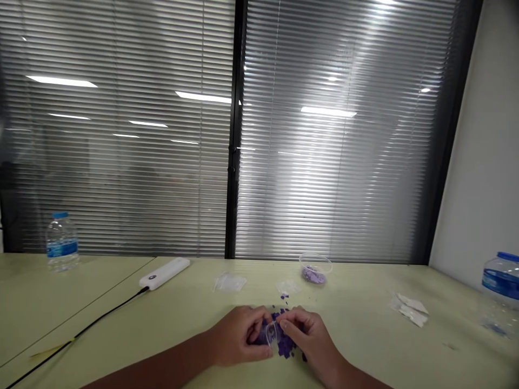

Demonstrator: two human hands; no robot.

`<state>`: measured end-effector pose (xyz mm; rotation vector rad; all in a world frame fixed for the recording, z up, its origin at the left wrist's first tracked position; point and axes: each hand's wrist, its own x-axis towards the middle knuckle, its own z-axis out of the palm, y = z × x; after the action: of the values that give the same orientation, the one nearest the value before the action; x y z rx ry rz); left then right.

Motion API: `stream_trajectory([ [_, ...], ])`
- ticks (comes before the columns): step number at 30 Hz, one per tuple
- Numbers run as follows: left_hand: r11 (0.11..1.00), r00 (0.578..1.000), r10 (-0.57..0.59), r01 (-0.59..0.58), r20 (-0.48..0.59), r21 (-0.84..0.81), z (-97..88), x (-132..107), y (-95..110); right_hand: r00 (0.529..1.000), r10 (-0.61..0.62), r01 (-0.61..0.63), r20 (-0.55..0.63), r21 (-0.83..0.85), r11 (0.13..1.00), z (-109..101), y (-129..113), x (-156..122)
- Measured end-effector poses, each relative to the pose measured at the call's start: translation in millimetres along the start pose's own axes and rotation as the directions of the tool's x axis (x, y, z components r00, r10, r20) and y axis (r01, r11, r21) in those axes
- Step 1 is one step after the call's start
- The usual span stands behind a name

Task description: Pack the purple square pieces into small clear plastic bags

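Observation:
My left hand (243,336) is wrapped round a small clear plastic container (271,332), tipped on its side with its rounded mouth facing right. Purple bits show through its wall. At that mouth, my right hand (310,337) is closed, thumb and index fingertips pinched together. Whether they grip the rim or a purple bit is too small to tell. Loose dark purple flat pieces (286,347) lie in a heap on the table between and under my hands, and several stray ones are scattered farther back.
Behind my hands stand a clear round tub (314,274) with pale purple pieces and clear plastic bags (230,282). A white power bank (164,273) with a black cable (97,320) lies left. White packets (410,309) lie right. Water bottles (62,246) (500,292) stand at both sides.

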<state>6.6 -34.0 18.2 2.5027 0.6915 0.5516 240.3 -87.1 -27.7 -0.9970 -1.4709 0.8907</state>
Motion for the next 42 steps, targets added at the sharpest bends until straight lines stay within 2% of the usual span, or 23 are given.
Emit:
stream_trajectory([
  [13,1.0,1.0,0.025,-0.025,-0.001,-0.014,0.5,-0.3,-2.1,0.999,0.026,-0.025,-0.023,0.016,1.0,4.9,-4.6,-3.7],
  [21,1.0,1.0,0.015,-0.015,0.008,-0.005,0.0,0.1,-0.4,0.997,-0.053,0.042,-0.06,-0.176,0.984,-1.5,-7.1,-2.4],
  [42,0.998,0.998,0.059,-0.059,-0.025,0.009,1.7,0.2,-3.2,0.997,-0.081,0.077,-0.016,-0.185,0.98,-0.6,-6.1,-1.7],
])
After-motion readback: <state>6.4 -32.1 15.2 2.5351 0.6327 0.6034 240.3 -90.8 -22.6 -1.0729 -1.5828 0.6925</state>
